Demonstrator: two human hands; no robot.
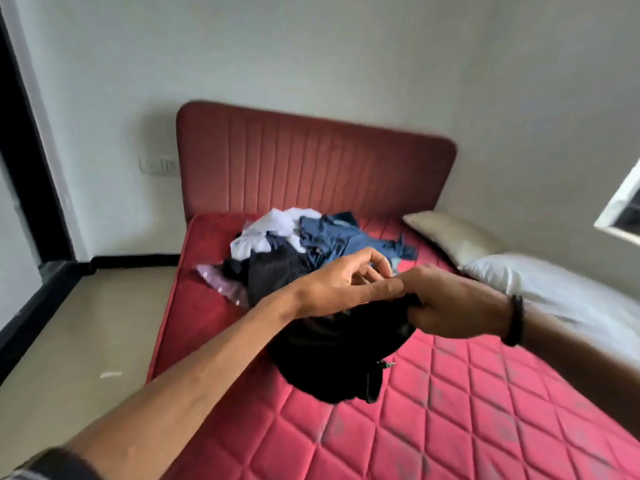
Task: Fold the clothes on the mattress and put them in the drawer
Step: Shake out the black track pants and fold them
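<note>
Both hands met over the mattress (485,410): right hand (453,306) clenched a black garment (332,358), left hand (343,282) loosely curled, grasping nothing; a slack grip might drop it into the pile (311,244)

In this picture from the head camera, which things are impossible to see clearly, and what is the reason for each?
- Drawer: not in the head view at all.
- Black garment: its type is unclear; it hangs bunched and motion-blurred, the right hand gripping its top.
- Left hand: whether its fingers hold cloth is unclear; blurred.
- Clothes pile: the number of pieces is hidden by overlap.
- Window: cut off by the right edge.
</note>
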